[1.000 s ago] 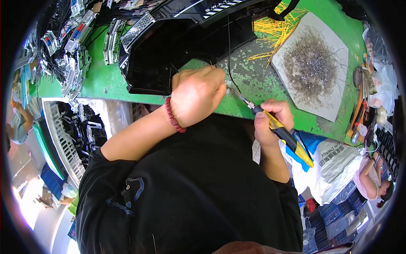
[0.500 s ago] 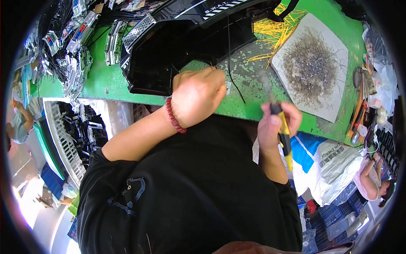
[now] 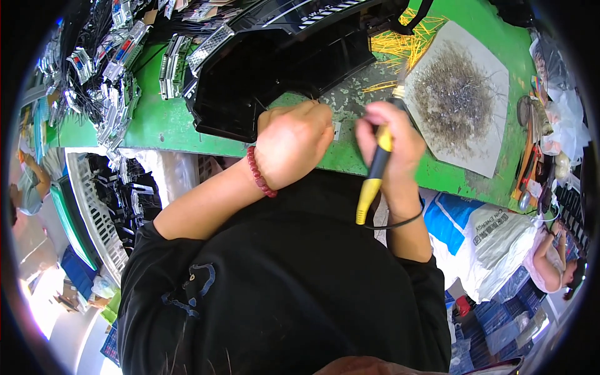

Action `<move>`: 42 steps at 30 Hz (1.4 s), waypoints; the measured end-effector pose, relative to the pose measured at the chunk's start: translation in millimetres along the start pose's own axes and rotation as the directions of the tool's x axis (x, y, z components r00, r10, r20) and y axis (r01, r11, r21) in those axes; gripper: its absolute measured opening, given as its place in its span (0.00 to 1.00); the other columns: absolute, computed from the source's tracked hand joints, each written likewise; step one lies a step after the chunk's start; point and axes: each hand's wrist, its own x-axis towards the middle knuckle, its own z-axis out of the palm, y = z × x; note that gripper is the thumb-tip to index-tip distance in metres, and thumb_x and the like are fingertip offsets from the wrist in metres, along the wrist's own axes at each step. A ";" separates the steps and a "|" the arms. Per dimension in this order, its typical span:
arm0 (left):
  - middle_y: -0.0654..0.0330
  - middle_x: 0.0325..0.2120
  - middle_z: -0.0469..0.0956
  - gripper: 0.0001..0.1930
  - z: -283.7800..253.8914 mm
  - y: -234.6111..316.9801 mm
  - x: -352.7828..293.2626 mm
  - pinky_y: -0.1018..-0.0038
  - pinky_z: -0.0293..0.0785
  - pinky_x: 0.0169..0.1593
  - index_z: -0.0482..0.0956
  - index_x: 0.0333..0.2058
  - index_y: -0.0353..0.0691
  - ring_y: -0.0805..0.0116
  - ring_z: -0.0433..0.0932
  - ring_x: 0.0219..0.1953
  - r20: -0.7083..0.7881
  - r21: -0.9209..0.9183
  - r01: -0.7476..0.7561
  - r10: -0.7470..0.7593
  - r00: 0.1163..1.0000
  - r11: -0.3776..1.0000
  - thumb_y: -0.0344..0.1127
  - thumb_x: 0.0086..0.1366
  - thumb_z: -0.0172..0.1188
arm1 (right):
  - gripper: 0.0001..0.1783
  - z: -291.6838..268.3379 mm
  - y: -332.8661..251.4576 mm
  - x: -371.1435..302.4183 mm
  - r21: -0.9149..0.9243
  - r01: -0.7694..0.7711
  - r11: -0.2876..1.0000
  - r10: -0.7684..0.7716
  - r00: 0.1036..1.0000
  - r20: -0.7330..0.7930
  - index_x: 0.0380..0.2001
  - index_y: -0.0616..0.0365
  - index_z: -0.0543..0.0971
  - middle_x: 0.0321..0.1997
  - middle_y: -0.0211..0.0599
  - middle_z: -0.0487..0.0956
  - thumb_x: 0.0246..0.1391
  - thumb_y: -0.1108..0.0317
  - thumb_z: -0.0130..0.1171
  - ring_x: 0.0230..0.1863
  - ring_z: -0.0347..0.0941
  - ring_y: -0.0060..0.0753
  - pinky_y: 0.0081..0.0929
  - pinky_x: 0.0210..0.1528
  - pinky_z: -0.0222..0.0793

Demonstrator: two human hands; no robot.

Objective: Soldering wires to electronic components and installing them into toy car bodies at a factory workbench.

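Note:
My right hand (image 3: 405, 142) is wrapped round a soldering iron (image 3: 377, 164) with a yellow and black handle. Its metal end points away from me, beside the left edge of a pale sheet (image 3: 482, 159) bearing a dark pile of fine bits. A black cord curves past my right wrist. Fingers curled, my left hand (image 3: 292, 142) stays closed at the near side of a glossy black plastic shell (image 3: 225, 100). Whatever its fingertips pinch is hidden from view.
Several silver plastic parts with wires (image 3: 119, 94) crowd the left of the green bench (image 3: 156, 132). Thin yellow sticks or wires (image 3: 406, 47) lie behind the pale sheet. Hand tools (image 3: 528, 147) line the right edge. A white crate (image 3: 94, 206) stands below at left.
My right hand has moved left and slightly away from me, tilting the iron's rear end leftward. The cord hanging over the shell no longer shows there. My left hand has barely shifted.

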 end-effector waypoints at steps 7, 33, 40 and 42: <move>0.60 0.22 0.75 0.06 -6.2 4.1 -0.8 0.63 0.72 0.28 0.73 0.24 0.42 0.57 0.77 0.25 0.051 0.077 0.000 -0.004 0.999 0.997 0.31 0.54 0.62 | 0.20 -23.9 -1.4 -3.9 -0.113 0.070 0.991 -0.070 0.998 -0.002 0.39 0.49 0.80 0.26 0.34 0.80 0.39 0.78 0.69 0.19 0.72 0.34 0.28 0.24 0.67; 0.57 0.35 0.76 0.14 -31.4 9.2 9.2 0.66 0.75 0.39 0.77 0.31 0.38 0.55 0.76 0.39 -0.021 -0.143 -0.067 0.065 0.998 0.987 0.24 0.43 0.66 | 0.22 3.5 -16.9 -8.0 0.223 -0.030 0.974 0.022 0.999 0.035 0.39 0.57 0.74 0.25 0.37 0.79 0.39 0.84 0.67 0.22 0.77 0.33 0.24 0.25 0.71; 0.63 0.29 0.77 0.13 -27.1 4.6 11.1 0.68 0.72 0.36 0.76 0.29 0.41 0.61 0.76 0.36 -0.059 -0.002 -0.197 0.197 0.979 0.980 0.26 0.41 0.68 | 0.22 -0.9 -6.9 -9.6 0.261 0.003 0.965 -0.002 1.000 -0.005 0.41 0.56 0.74 0.27 0.36 0.80 0.40 0.80 0.69 0.22 0.75 0.30 0.23 0.25 0.70; 0.64 0.28 0.78 0.14 -28.3 4.9 11.5 0.68 0.72 0.35 0.77 0.28 0.42 0.61 0.77 0.35 -0.046 0.030 -0.184 0.185 0.982 0.982 0.28 0.40 0.69 | 0.21 -8.6 -1.8 -3.4 0.220 -0.022 0.975 0.035 0.998 -0.059 0.41 0.56 0.75 0.30 0.35 0.81 0.41 0.76 0.71 0.22 0.73 0.30 0.23 0.26 0.69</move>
